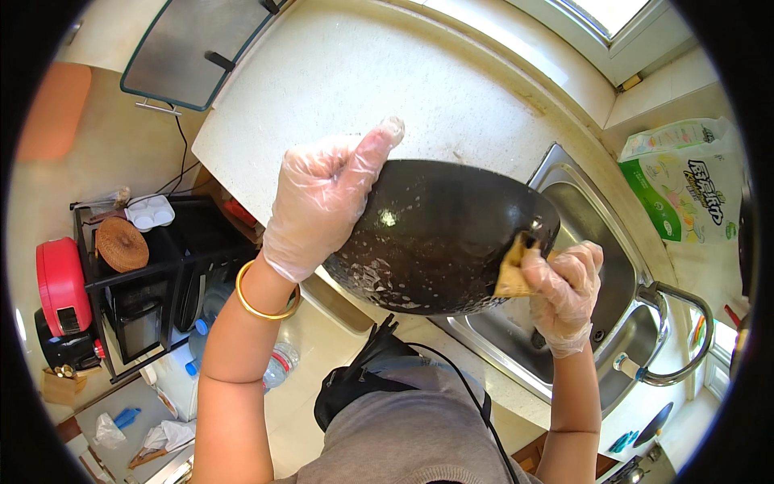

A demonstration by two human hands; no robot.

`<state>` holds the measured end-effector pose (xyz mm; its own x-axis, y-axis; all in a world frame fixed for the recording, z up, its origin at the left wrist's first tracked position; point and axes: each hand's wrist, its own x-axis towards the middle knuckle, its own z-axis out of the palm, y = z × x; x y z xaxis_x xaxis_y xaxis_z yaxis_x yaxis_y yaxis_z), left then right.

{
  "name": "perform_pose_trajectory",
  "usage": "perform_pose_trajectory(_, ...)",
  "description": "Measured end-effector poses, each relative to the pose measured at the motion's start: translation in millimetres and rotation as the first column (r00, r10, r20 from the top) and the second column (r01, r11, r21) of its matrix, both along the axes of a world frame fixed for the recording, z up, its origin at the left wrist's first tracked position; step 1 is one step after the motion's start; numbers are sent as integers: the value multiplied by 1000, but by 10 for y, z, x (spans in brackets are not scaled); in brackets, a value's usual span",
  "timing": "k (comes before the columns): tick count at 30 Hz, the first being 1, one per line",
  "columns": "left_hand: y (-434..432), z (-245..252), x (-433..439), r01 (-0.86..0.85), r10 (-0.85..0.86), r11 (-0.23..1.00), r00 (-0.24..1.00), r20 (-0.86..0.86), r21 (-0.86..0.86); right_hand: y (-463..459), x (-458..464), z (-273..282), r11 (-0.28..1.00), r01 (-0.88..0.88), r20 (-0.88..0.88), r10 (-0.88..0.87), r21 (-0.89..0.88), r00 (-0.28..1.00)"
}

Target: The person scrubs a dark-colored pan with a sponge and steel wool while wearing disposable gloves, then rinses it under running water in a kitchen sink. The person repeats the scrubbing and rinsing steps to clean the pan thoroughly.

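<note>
Both hands wear clear plastic gloves. My left hand [329,199] grips the rim of a dark wok [447,230] at its upper left, with the thumb pointing up. The wok is tilted so that its blackened outer side shows, speckled with pale spots and wet-looking patches on the lower part. My right hand [562,290] pinches a yellow-brown cloth or scrubbing pad [514,272] against the wok's right side, close to a shiny metal fitting. The wok is held over the counter's edge and the near left part of the steel sink. Its inside is hidden.
A double-bowl stainless sink [611,218] with a curved faucet [695,308] lies at right. Beyond it stands a kitchen-towel pack [683,181]. The pale countertop [338,78] stretches ahead. At left is a black rack [175,260] with a woven lid [122,244]; plastic bottles [280,366] stand on the floor.
</note>
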<state>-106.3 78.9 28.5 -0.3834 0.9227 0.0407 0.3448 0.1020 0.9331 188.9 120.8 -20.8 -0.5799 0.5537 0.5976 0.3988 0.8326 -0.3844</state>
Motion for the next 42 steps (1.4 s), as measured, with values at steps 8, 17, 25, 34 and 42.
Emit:
perform_pose_trajectory(8, -31, -12, 81, 20, -19, 999, 999, 47, -33, -39, -532, 427, 998, -38, 105, 32, 57, 994)
perform_pose_trajectory(17, -12, -1, 49, 63, -64, 997, 998, -15, -40, 2, -516, 533, 995, -61, 194, 44, 82, 980)
perform_pose_trajectory(25, -56, -17, 2, 108, -104, 994, 989, -102, 29, -57, -128, 539, 986, -46, 373, -16, 158, 928)
perform_pose_trajectory(34, -137, -81, -4, 105, -79, 981, 984, -160, 161, -1, -7, 499, 976, -109, 392, 27, 188, 920)
perform_pose_trajectory(42, -151, 4, 103, 73, -51, 994, 969, -243, 80, 138, -675, 710, 982, -164, 273, 132, 97, 953)
